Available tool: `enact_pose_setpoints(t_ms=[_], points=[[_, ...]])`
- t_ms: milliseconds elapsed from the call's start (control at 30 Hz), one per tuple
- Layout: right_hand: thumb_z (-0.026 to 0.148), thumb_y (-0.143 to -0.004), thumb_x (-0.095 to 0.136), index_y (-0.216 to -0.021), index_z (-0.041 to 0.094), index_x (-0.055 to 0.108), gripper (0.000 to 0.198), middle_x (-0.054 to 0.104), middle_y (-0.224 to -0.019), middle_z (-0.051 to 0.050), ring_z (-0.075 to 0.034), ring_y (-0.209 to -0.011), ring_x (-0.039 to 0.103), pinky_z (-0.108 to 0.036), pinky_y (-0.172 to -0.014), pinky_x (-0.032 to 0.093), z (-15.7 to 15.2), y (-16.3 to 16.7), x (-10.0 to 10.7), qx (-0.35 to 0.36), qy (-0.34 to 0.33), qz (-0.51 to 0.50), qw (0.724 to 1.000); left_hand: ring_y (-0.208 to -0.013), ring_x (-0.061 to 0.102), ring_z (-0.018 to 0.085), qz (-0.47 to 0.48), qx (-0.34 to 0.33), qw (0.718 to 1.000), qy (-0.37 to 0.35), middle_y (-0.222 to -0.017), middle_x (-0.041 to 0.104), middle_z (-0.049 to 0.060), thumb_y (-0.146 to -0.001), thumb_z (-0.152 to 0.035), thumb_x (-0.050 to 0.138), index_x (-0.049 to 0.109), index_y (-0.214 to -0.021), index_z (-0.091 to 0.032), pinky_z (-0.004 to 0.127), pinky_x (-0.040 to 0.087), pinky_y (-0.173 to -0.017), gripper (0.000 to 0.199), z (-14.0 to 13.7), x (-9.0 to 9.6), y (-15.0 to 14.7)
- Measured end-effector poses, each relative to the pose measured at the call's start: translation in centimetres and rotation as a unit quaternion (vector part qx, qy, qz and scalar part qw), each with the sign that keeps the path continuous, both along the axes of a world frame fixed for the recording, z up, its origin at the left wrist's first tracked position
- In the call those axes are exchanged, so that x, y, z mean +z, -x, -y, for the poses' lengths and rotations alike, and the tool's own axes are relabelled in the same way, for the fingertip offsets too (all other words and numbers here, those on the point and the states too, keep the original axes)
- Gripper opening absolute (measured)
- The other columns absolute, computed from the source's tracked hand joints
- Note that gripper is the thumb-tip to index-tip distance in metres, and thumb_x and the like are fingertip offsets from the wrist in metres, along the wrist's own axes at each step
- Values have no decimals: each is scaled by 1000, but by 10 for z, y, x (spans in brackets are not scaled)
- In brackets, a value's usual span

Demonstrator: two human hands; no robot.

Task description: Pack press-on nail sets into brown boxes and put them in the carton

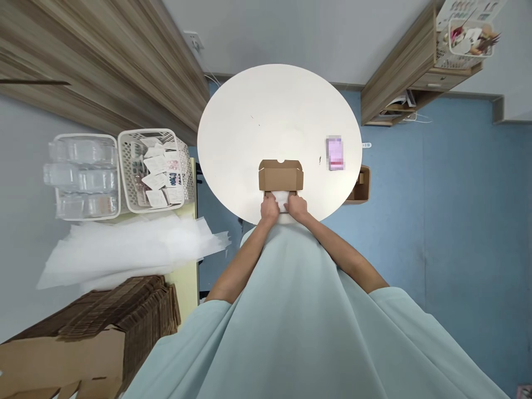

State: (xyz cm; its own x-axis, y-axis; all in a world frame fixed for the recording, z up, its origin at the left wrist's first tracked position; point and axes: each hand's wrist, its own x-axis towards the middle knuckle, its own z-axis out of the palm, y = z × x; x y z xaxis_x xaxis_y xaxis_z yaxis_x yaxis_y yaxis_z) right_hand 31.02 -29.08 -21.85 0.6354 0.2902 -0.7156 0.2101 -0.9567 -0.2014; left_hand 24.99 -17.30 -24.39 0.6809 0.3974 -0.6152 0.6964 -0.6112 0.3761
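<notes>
A small brown cardboard box (281, 178) lies at the near edge of the round white table, its lid flap raised and leaning away from me. White material (281, 200), perhaps wrapping, shows inside it. My left hand (270, 209) is curled at the box's left side, and my right hand (297, 207) is curled at the right side. The fingertips of both reach in toward the white material and are partly hidden.
The white table (266, 105) carries a blurred pink-purple item (334, 153) on the right. To the left stand a basket of carded packets (155, 169), a basket of clear plastic containers (87, 177), white sheets (137, 246) and flattened cardboard (145, 310). A brown bin (364, 185) sits beyond the table's right edge.
</notes>
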Motion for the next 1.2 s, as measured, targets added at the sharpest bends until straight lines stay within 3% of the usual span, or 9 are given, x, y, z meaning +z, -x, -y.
enact_pose_setpoints(t_ms=[133, 300, 400, 467, 567, 667, 833, 1000, 1200], points=[[29, -106, 64, -128, 11, 71, 29, 78, -124, -25, -33, -122, 74, -38, -100, 57, -2, 4, -3, 33, 5, 19, 999, -109, 73, 28, -5, -11, 1000, 9, -131, 73, 16, -101, -18, 57, 63, -128, -22, 37, 51, -91, 28, 1, 0, 0], [30, -107, 62, -115, 15, 75, 21, 80, -119, -21, -32, -115, 76, -38, -96, 57, 4, 0, 7, 38, -17, 30, 999, -116, 74, 33, 27, -19, 999, 35, -130, 72, 18, -94, -18, 68, 69, -120, -21, 43, 52, -104, 26, -10, 7, 3], [42, -111, 54, -105, 21, 74, 30, 81, -109, -13, -30, -105, 76, -39, -93, 58, 21, -11, 16, -39, -96, 88, 991, -114, 75, 32, 90, 9, 995, 47, -121, 76, 14, -97, -24, 67, 72, -110, -22, 45, 53, -109, 14, -31, 18, 9], [47, -111, 51, -111, 21, 72, 34, 80, -111, -12, -28, -103, 75, -41, -95, 58, 36, -23, 18, -123, -168, 156, 965, -107, 77, 30, 137, 76, 987, 38, -124, 76, 12, -101, -30, 63, 70, -115, -22, 47, 54, -110, 18, -49, 25, 11], [50, -106, 58, -131, 16, 65, 43, 74, -129, -19, -31, -118, 70, -46, -104, 57, 52, -43, 12, -217, -246, 224, 918, -122, 74, 30, 184, 181, 965, 52, -149, 65, 17, -97, -29, 68, 60, -140, -20, 47, 54, -114, 45, -73, 32, 3], [49, -100, 66, -149, 13, 56, 61, 66, -147, -23, -33, -128, 69, -48, -109, 57, 54, -59, 2, -263, -291, 159, 906, -144, 62, 32, 194, 220, 946, 141, -165, 53, 20, -92, -21, 70, 47, -157, -19, 46, 51, -120, 69, -83, 36, -14], [41, -100, 66, -157, 12, 51, 66, 63, -155, -23, -30, -124, 74, -45, -111, 57, 38, -68, 4, -267, -320, 71, 906, -146, 61, 33, 197, 201, 932, 228, -169, 49, 21, -88, -14, 68, 38, -167, -16, 47, 51, -122, 84, -79, 47, -33], [36, -100, 65, -161, 13, 49, 67, 64, -156, -21, -28, -117, 77, -44, -111, 57, 31, -70, 19, -258, -302, 57, 916, -141, 65, 31, 203, 169, 936, 234, -172, 45, 21, -90, -13, 66, 34, -170, -16, 44, 52, -121, 86, -78, 57, -37], [32, -103, 59, -165, 19, 44, 65, 68, -152, -16, -25, -119, 76, -40, -108, 59, 27, -70, 30, -232, -330, 74, 912, -146, 61, 30, 244, 148, 929, 234, -172, 45, 20, -92, -12, 64, 33, -170, -16, 42, 52, -121, 84, -81, 50, -37]])
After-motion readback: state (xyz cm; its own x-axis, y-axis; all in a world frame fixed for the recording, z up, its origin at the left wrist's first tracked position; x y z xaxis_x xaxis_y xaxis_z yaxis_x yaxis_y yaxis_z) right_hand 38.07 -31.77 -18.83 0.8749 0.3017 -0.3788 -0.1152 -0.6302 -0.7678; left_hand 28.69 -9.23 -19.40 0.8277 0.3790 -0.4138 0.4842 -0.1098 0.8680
